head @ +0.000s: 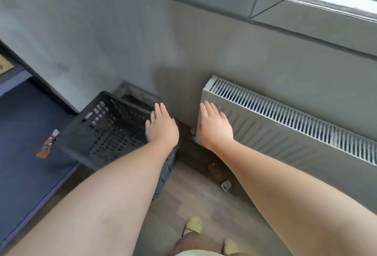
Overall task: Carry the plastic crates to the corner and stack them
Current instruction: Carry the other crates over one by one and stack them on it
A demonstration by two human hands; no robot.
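I count one black crate (106, 131) for certain, sitting in the far left corner beside the blue mattress (26, 143); a paler grid behind it may be a second, I cannot tell. My left hand (162, 126) hovers over its right rim, fingers straight and together. My right hand (214, 127), fingers straight, slightly spread, is before the one radiator (285, 125). Two orange wrappers (48, 145) lie about.

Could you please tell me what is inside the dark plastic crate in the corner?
The dark plastic crate looks empty: only its perforated bottom shows. The left hand and forearm cover its right side, so anything there is hidden.
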